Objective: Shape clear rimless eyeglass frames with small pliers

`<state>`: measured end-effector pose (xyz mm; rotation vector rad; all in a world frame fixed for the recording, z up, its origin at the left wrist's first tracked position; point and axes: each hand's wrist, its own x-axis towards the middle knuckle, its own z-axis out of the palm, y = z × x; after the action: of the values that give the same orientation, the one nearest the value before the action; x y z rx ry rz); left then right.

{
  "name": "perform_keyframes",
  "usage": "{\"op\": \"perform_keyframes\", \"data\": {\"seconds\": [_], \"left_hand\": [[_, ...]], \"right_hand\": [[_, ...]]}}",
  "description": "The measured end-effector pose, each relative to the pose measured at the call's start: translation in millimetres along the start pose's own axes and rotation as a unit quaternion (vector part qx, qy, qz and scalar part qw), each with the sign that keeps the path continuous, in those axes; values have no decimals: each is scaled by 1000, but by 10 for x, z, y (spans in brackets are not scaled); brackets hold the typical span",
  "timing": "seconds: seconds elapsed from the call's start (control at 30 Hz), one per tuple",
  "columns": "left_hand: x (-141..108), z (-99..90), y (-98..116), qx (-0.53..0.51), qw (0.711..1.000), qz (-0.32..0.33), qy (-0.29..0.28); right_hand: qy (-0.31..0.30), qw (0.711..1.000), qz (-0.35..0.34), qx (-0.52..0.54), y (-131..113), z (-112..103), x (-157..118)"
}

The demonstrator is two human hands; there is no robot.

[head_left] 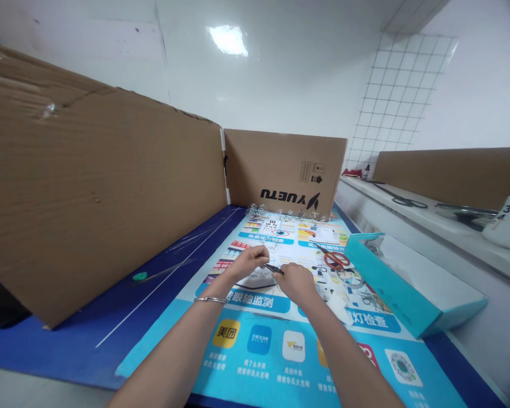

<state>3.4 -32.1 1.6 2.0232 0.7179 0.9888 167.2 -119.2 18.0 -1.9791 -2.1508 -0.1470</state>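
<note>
Above the middle of the printed blue poster, my right hand (298,281) is wrapped round dark pliers (273,268) that point left. Their tip reaches my left hand (252,260), whose thumb and fingers are pinched together. Whatever lies in that pinch is too small to make out. A silver bangle (211,300) circles my left wrist. Under the hands, a dark curved line crosses a pale patch of the poster (238,362). To the right of my hands lie orange-handled scissors (336,260) and a coil of clear wire (349,277).
Cardboard panels stand at the left (110,181) and back (280,164). Tangled wire pieces (289,215) line the back panel's foot. An open teal box (412,283) sits at the right, beside a ledge with dark scissors (402,199). A small green item (140,276) lies at the left.
</note>
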Motion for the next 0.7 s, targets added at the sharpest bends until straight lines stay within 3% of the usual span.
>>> {"op": "perform_keyframes", "data": {"seconds": [0.33, 0.7], "left_hand": [[-23, -34, 15, -11, 1000, 1, -10], [-25, -17, 93, -68, 997, -17, 10]], "right_hand": [[-40, 999, -4, -1, -27, -106, -12], [-20, 1000, -6, 1, 10, -96, -10]]}}
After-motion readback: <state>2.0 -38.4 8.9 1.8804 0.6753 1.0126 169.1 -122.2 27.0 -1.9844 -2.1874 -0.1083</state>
